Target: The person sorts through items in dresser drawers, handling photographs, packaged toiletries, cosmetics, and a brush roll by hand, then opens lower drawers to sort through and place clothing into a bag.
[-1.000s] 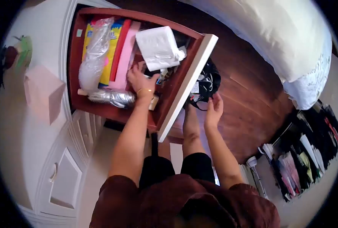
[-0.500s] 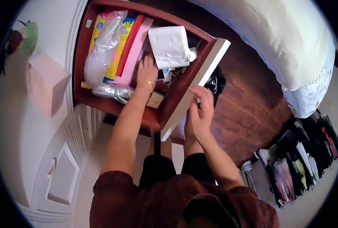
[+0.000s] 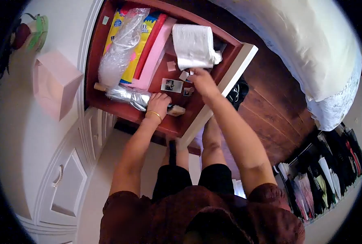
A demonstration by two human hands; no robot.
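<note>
Inside the pulled-out red drawer (image 3: 177,128), my left hand (image 3: 159,105) bends its fingers over the end of a silver foil-like roll (image 3: 129,96), beside a small beige block (image 3: 176,110). What its fingertips hold, if anything, is hidden. My right hand (image 3: 202,83) is closed at a small pale piece (image 3: 185,75), just below the white tissue stack (image 3: 193,45). A photo print (image 3: 172,85) and a smaller picture (image 3: 188,91) lie on the drawer bottom between my hands. Bubble wrap (image 3: 118,57) rests over a yellow package (image 3: 139,57), next to a pink strip (image 3: 158,59).
A pale pink box (image 3: 54,83) stands on the white surface at the left, above white cabinet doors (image 3: 69,185). A black bag-like item (image 3: 238,92) is beyond the drawer front. Bedding (image 3: 311,53) is at upper right, with packed files or clothing (image 3: 321,175) below.
My right hand has moved from outside the drawer front into the drawer. My left hand has shifted down to the foil roll's end, and the small photos now show. The view has shifted slightly.
</note>
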